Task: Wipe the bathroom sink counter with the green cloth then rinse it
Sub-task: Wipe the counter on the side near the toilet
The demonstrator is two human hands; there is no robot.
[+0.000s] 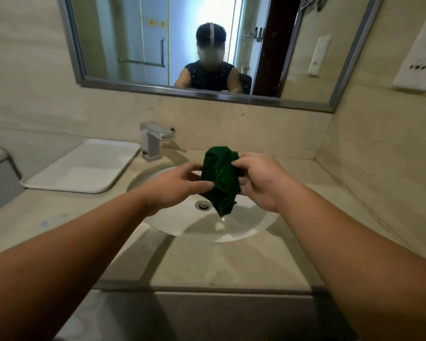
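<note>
A person's two bare hands hold a green cloth (220, 179) up over a round white sink basin (251, 225). The left hand (175, 187) pinches the cloth's left edge between thumb and fingers; the right hand (258, 182) grips its upper right edge with curled fingers. The cloth hangs between the hands as a crumpled, bunched mass, deep green with a plush, towel-like nap, and tapers to a point just above the basin. A droplet or two seem to fall below that point, which suggests the cloth is wet. The drain (203, 205) sits below and slightly left of the hands. Beyond the left hand stands a squared, brushed-metal faucet (153, 141); no water runs from it. Further left lies a white, rounded-rectangular tray (84, 166), smooth and glossy. The desk (221, 267) is pale beige stone with a polished, faintly veined surface. A mirror (133, 45) hangs on the wall ahead. The risks from here appear modest: if the cloth is wrung or shaken away from the basin, drips could land on the wiped desk and leave streaks. A loose pinch on the heavy wet fabric could let it slip into the basin, and a hard twist could spatter the mirror.
</note>
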